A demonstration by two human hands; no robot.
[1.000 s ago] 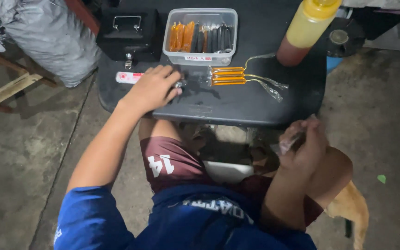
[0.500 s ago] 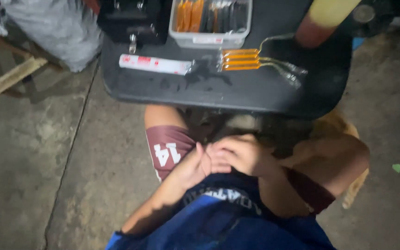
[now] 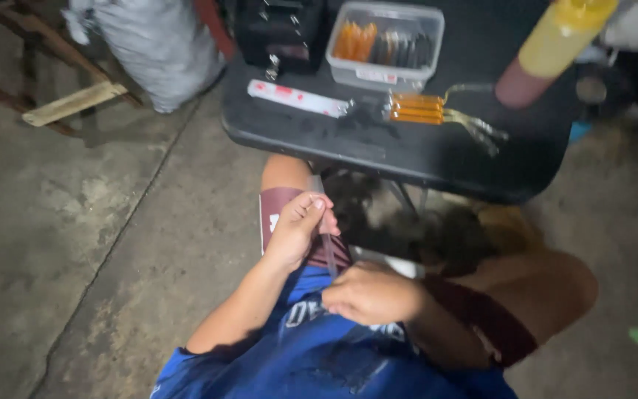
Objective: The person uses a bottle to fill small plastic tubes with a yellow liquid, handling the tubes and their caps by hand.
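Over my lap, my left hand [image 3: 298, 227] pinches the upper end of a thin clear plastic strip [image 3: 326, 247]. My right hand [image 3: 369, 294] grips its lower end near my blue shirt. The strip is stretched between both hands, in front of the black table [image 3: 407, 159]. On the table lie several filled orange tubes [image 3: 416, 108] with clear tails, and a white and red flat tool [image 3: 297, 98].
A clear tub [image 3: 384, 68] of orange and dark tubes, a black box [image 3: 280, 33] and a yellow squeeze bottle [image 3: 555, 41] stand on the table. A grey sack [image 3: 155, 48] and wooden boards [image 3: 71, 103] are at the left on the concrete floor.
A second ago my left hand lay on the table and my right was by my knee. Both hands met at my lap and now pull the clear strip taut. The view shifted left.
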